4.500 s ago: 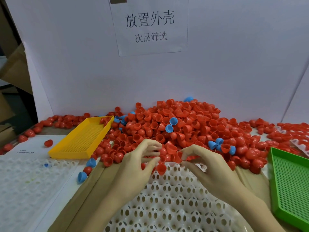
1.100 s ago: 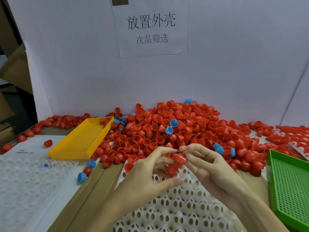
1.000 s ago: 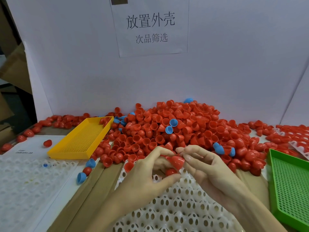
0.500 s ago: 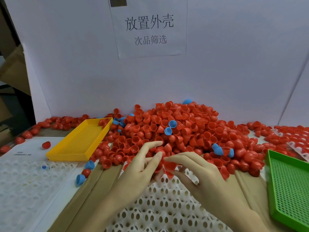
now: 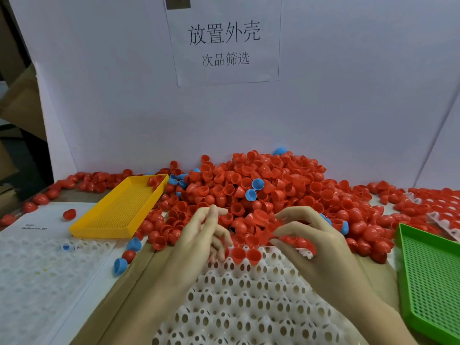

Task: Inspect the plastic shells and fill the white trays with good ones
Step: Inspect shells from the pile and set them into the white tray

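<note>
A big pile of red plastic shells (image 5: pixel 261 188), with a few blue ones mixed in, lies against the white back wall. The white tray (image 5: pixel 249 300) with round pockets sits in front of me. Two red shells (image 5: pixel 245 255) stand in its far row. My left hand (image 5: pixel 201 242) rests at the tray's far left corner. Its fingers are loose and spread, touch the pile and hold nothing. My right hand (image 5: pixel 313 245) lies over the pile's front edge, with thumb and fingers curled round a red shell (image 5: pixel 288 239).
A yellow mesh tray (image 5: pixel 119 212) lies to the left with one red shell inside, and a green mesh tray (image 5: pixel 433 277) lies to the right. Another white tray (image 5: pixel 37 275) lies at the far left. Loose blue shells (image 5: pixel 127 255) sit on the brown cardboard. A filled tray (image 5: pixel 443 215) is at the far right.
Both hands held one red shell above the tray a second ago. They then dropped to the pile's edge, and two red shells now stand in the tray's far row.
</note>
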The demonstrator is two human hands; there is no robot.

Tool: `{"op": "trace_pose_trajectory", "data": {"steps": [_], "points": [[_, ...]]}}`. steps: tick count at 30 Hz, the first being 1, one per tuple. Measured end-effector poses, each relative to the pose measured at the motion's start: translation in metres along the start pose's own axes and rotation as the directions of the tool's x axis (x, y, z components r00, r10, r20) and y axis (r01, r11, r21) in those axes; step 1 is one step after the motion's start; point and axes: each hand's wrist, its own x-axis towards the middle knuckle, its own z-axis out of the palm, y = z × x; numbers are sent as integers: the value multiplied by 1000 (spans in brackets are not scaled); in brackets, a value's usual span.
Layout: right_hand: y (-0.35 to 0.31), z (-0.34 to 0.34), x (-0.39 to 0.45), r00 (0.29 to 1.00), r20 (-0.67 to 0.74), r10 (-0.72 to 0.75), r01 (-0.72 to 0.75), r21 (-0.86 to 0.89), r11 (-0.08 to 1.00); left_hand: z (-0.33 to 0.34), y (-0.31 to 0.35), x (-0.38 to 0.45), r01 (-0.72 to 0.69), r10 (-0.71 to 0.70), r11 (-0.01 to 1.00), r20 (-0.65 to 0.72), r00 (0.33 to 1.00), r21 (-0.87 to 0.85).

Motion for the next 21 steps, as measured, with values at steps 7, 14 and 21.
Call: {"op": "trace_pose_trajectory", "data": {"steps": [7,14,21], "points": [[27,10,-3,984,149,101,-85,-109,990,-6,-2,4,24,-18,997,-80,997,70],[38,26,-6,944,328,34,27,-177,984,-4,-5,3,17,-10,992,-61,998,126],[44,30,-9,933,356,47,15,-169,985,-3,-6,2,14,-9,987,-37,999,157]]}}
